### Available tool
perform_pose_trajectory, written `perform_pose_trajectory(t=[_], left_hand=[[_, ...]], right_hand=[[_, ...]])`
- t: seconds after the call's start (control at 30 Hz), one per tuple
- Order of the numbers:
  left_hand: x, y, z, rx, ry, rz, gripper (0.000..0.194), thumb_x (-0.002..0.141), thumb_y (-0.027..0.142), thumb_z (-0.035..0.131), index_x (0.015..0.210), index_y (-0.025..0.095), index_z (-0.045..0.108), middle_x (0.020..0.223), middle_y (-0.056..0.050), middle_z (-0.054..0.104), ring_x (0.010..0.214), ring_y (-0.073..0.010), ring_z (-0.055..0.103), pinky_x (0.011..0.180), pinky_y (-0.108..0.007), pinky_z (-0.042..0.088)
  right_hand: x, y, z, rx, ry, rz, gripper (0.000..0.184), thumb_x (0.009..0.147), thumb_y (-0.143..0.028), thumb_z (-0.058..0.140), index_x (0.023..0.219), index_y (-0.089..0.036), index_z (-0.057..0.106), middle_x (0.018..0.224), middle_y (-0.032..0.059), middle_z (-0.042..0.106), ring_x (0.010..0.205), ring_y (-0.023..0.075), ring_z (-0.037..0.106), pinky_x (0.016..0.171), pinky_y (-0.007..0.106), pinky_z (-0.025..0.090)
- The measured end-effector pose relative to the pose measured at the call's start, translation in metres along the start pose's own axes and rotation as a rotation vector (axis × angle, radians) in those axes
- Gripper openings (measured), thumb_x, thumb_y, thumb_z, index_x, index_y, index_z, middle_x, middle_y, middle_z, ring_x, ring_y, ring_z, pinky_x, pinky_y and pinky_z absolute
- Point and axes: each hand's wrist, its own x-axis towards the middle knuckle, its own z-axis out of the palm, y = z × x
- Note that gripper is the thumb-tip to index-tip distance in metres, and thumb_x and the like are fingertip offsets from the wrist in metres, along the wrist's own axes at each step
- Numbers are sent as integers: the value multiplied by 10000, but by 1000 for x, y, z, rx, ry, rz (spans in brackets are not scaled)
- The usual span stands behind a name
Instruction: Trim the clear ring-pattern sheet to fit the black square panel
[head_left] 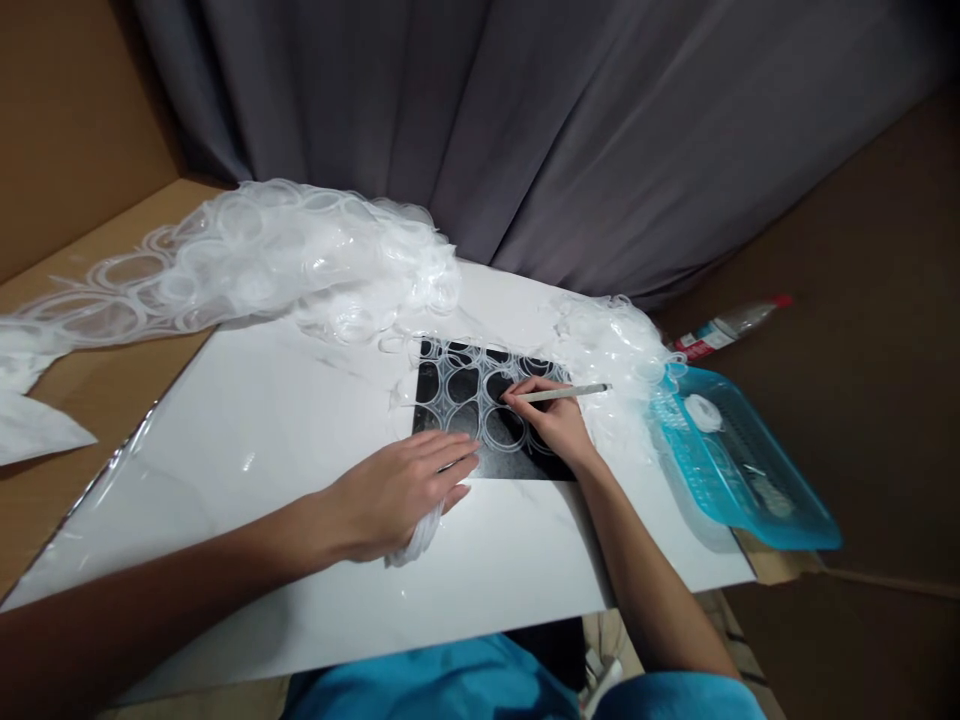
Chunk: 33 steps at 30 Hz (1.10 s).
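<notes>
Grey curtain hangs behind the white board (247,420) I work on, which rests on brown cardboard. Near the board's far edge lies a black mat (480,455) with a clear plastic sheet of punched rings (469,385) spread over it. My left hand (397,490) lies flat and open, palm down, pressing the sheet at the mat's near left corner. My right hand (551,420) is closed in a pen grip around a thin knife (562,393), its tip on the rings. Loose ring scrap (300,260) piles along the far edge. Beside the right edge sits a blue tray (780,520), a bottle (724,330) beyond it.
</notes>
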Motion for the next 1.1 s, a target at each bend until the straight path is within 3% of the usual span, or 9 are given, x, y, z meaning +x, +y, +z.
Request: perform_pose_trajectory(t=[0.23, 0.37, 0.63, 0.73, 0.9, 1.0, 1.1], left_hand=[[-1, 3, 2, 54, -10, -25, 443, 1200, 278, 408, 1532, 100, 642, 1617, -159, 636, 1563, -257, 567, 1335, -477, 446], [-2, 4, 5, 43, 12, -35, 433, 1194, 278, 432, 1540, 127, 645, 1620, -143, 634, 1569, -249, 559, 1340, -465, 444], [0, 5, 2, 16, 15, -47, 428, 1195, 268, 417, 1506, 116, 669, 1586, -151, 663, 1531, -255, 603, 1323, -474, 476], [1, 5, 0, 1, 23, -56, 423, 1195, 261, 424, 1499, 99, 668, 1572, -157, 675, 1516, -254, 617, 1327, -472, 473], [1, 5, 1, -15, 28, -54, 427, 1200, 248, 396, 1488, 91, 669, 1567, -149, 684, 1514, -245, 619, 1333, -465, 465], [1, 4, 2, -23, 15, -55, 430, 1204, 260, 392, 1486, 86, 667, 1574, -150, 678, 1518, -246, 614, 1335, -477, 459], [0, 3, 3, -37, 15, -58, 423, 1204, 261, 393, 1488, 106, 665, 1576, -139, 679, 1518, -237, 615, 1330, -477, 464]], right_hand=[[-1, 1, 1, -26, -31, -27, 240, 985, -453, 814, 887, -235, 787, 1003, 61, 824, 901, 239, 741, 871, 408, 587], [-3, -1, 2, -60, -40, -70, 227, 1010, -443, 793, 902, -244, 783, 1018, 61, 822, 934, 247, 754, 893, 416, 594], [-11, 1, 5, -322, -59, -311, 125, 1087, -311, 680, 1025, -286, 785, 1144, 86, 818, 1044, 293, 754, 969, 492, 597], [-9, 5, 7, -362, -38, -331, 160, 1103, -277, 638, 1071, -296, 793, 1198, 88, 812, 1081, 291, 758, 992, 476, 597], [14, 22, -8, -300, 262, -179, 196, 1062, -407, 705, 980, -247, 782, 1093, 96, 837, 981, 277, 776, 916, 444, 619], [34, 36, -33, -195, 487, -72, 279, 986, -480, 768, 930, -207, 773, 935, 97, 828, 836, 259, 761, 777, 401, 621], [47, 40, -66, -174, 714, -66, 274, 961, -451, 768, 914, -182, 756, 862, 80, 801, 760, 238, 754, 716, 374, 608]])
